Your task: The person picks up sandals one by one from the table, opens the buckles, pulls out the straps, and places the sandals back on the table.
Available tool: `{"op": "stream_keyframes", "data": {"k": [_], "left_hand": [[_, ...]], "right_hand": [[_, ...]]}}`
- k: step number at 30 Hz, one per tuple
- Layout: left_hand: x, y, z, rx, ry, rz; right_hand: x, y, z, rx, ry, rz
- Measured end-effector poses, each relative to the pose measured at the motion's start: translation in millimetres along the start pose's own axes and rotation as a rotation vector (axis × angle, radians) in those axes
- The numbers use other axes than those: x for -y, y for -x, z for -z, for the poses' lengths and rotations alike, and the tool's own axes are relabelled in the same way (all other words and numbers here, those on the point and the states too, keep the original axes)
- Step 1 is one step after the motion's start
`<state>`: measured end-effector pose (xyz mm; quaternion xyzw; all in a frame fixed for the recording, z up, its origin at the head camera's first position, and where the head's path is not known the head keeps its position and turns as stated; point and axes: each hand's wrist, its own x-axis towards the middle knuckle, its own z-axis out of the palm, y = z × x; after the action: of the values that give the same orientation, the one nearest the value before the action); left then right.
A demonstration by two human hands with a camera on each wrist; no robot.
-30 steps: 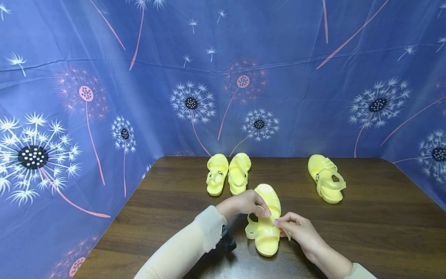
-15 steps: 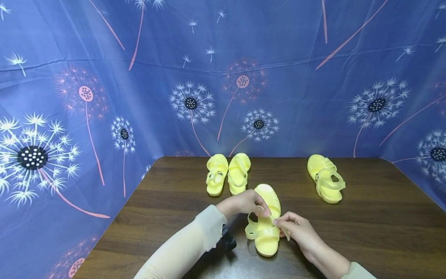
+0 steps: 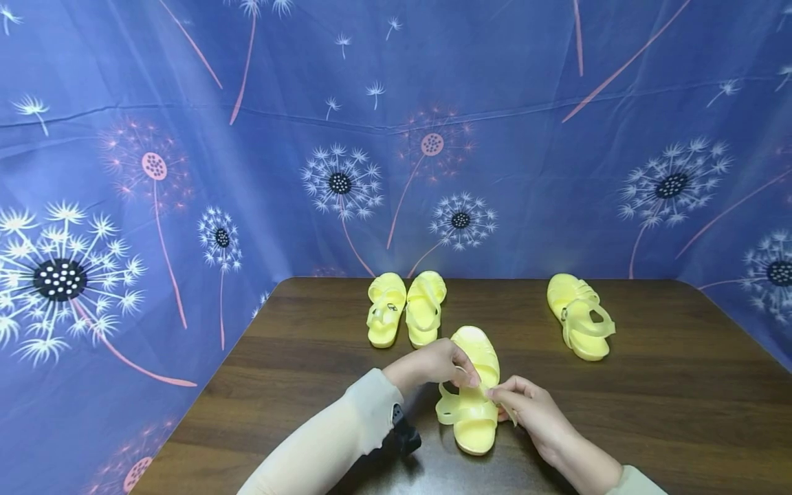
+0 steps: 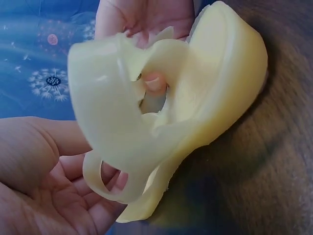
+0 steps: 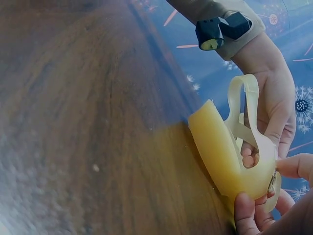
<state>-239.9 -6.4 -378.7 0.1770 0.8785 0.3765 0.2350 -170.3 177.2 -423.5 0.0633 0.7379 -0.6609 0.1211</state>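
Observation:
A yellow jelly sandal (image 3: 475, 434) stands on the table below both hands, toe pointing away from me. Reaching over its left side, my left hand (image 3: 436, 362) pinches the thin strap across the middle of the shoe. My right hand (image 3: 531, 411) pinches the strap at the right side, where a small metal buckle (image 5: 273, 180) shows in the right wrist view. A strap tip hangs below the right fingers. The wide heel strap (image 4: 98, 88) bulges large in the left wrist view, partly covering the left fingertips.
Two more yellow sandals, a left one (image 3: 383, 331) and a right one (image 3: 423, 316), stand side by side at the back. Another sandal (image 3: 566, 295) stands at the back right of the brown wooden table (image 3: 668, 385). A blue dandelion-print cloth (image 3: 538, 227) hangs behind.

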Motion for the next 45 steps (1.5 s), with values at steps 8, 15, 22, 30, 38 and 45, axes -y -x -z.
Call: {"op": "stream_keyframes", "data": {"k": [8, 15, 22, 30, 38, 45], "left_hand": [[-1.2, -2.6, 1.8, -0.005, -0.018, -0.029], [-5.6, -7.8, 6.8, 0.087, -0.034, -0.054], [-9.7, -10.5, 6.2, 0.097, -0.075, -0.080], [-21.9, -11.2, 5.5, 0.093, -0.240, -0.130], [-31.1, -10.5, 3.9, 0.099, -0.355, -0.117], [-28.0, -15.1, 4.4, 0.127, -0.399, -0.144]], "right_hand": [[-3.9, 0.0, -1.5, -0.067, 0.049, 0.015], [-1.6, 2.1, -0.8, -0.032, 0.083, 0.000], [1.9, 3.6, -1.7, -0.033, 0.158, 0.019], [6.2, 5.6, -3.5, -0.053, 0.197, 0.026], [7.0, 5.8, -6.3, -0.065, 0.121, 0.031], [5.2, 5.0, -6.0, -0.064, 0.112, 0.041]]}}
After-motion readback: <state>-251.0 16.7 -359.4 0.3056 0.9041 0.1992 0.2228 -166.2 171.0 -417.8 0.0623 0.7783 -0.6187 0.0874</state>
